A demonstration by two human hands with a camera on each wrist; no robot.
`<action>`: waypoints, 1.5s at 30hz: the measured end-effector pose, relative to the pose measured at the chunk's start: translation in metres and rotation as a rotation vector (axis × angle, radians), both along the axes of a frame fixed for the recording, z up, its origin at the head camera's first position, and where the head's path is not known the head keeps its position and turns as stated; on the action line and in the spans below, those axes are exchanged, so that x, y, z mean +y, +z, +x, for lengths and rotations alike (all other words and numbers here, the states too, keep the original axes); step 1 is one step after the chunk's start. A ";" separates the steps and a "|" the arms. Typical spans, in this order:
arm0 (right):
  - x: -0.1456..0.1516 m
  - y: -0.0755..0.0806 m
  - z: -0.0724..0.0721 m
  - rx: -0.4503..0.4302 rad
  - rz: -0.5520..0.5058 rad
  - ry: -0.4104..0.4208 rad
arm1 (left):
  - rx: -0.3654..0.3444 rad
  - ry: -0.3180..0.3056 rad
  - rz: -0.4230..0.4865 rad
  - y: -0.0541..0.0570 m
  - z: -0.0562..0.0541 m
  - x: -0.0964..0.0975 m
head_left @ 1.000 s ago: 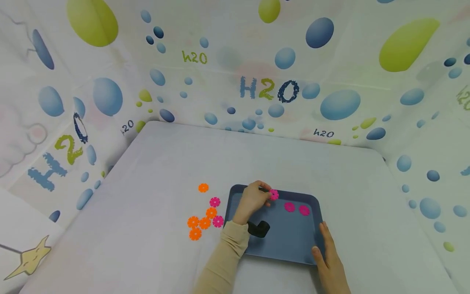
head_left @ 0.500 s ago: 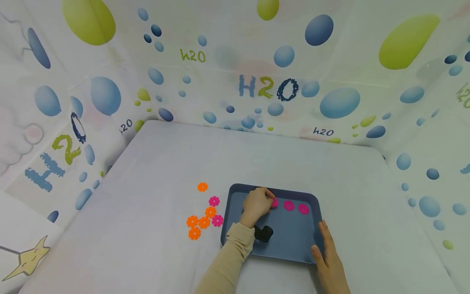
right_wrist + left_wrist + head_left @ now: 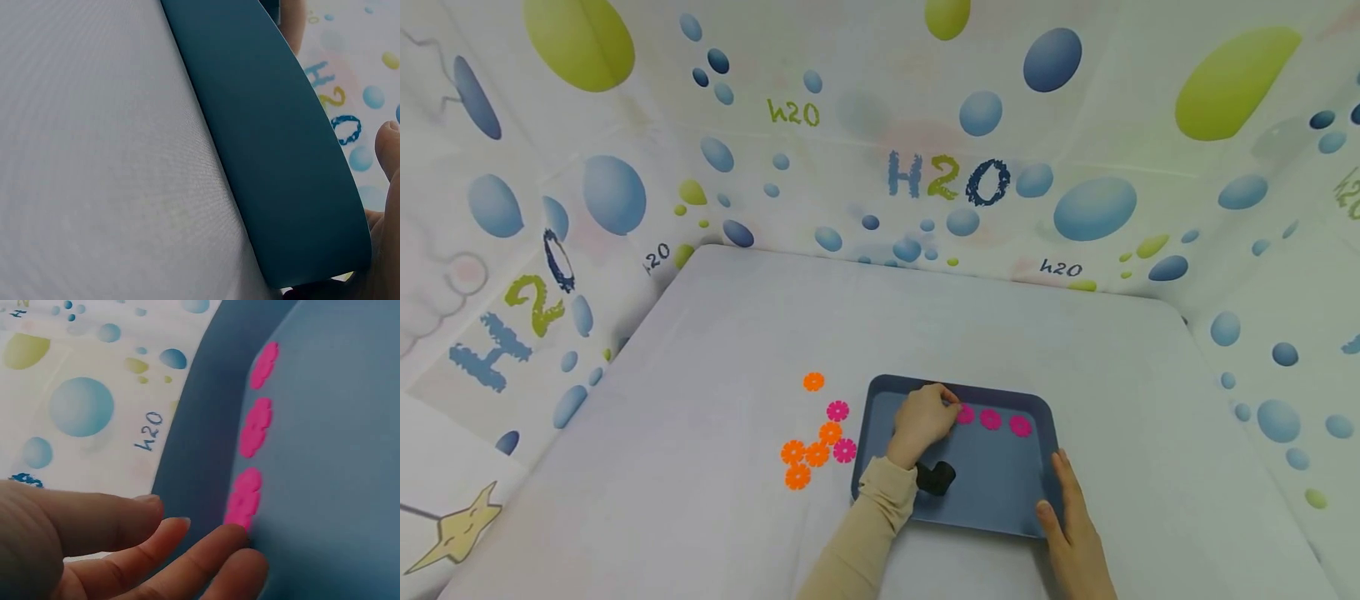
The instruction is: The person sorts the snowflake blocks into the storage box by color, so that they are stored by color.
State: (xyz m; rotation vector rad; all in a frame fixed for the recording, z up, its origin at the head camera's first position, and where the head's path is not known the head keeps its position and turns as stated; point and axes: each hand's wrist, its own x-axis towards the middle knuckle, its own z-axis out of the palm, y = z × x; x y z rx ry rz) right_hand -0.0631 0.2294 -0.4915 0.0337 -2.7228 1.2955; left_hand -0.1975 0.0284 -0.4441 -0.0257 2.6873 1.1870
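Observation:
Three pink flower-shaped discs lie in a row along the far side of a blue-grey tray [image 3: 1000, 500]. My left hand [image 3: 925, 421] reaches over the tray, its fingertips right at the leftmost pink disc [image 3: 966, 414]. The left wrist view shows this disc [image 3: 244, 499] flat on the tray, the middle fingertips at its near edge and the thumb apart from them. The middle disc [image 3: 991, 420] and the rightmost disc [image 3: 1020, 427] lie beyond. My right hand [image 3: 1078, 533] rests along the tray's right side, fingers extended and thumb by the rim.
Left of the tray, two loose pink discs [image 3: 838, 411] and several orange discs [image 3: 816, 454] lie on the white tabletop [image 3: 700, 400]. A black device [image 3: 937, 478] sits at the left wrist, over the tray. Walls printed with bubbles and lettering enclose the table.
My left hand has lowered a pink disc from above the tray's far rim to the row's left end, and the fingers have loosened from it. The right hand has stayed at the tray's side.

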 end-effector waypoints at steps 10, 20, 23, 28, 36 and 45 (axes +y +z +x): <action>0.002 -0.002 0.000 0.025 -0.009 0.007 | 0.089 -0.105 0.142 0.015 0.001 -0.024; 0.000 -0.001 -0.001 0.024 -0.022 0.026 | 0.259 0.007 0.473 0.028 0.002 -0.080; 0.000 0.001 0.000 0.023 -0.016 0.020 | 0.267 0.100 0.490 0.026 0.004 -0.102; 0.001 0.001 0.000 0.028 -0.017 0.019 | 0.231 0.222 0.414 0.013 0.007 -0.130; 0.003 -0.002 -0.001 0.040 -0.003 0.019 | 0.138 0.242 0.238 -0.013 0.014 -0.144; 0.001 -0.001 -0.001 0.032 -0.024 0.027 | 0.156 0.234 0.038 -0.025 0.019 -0.146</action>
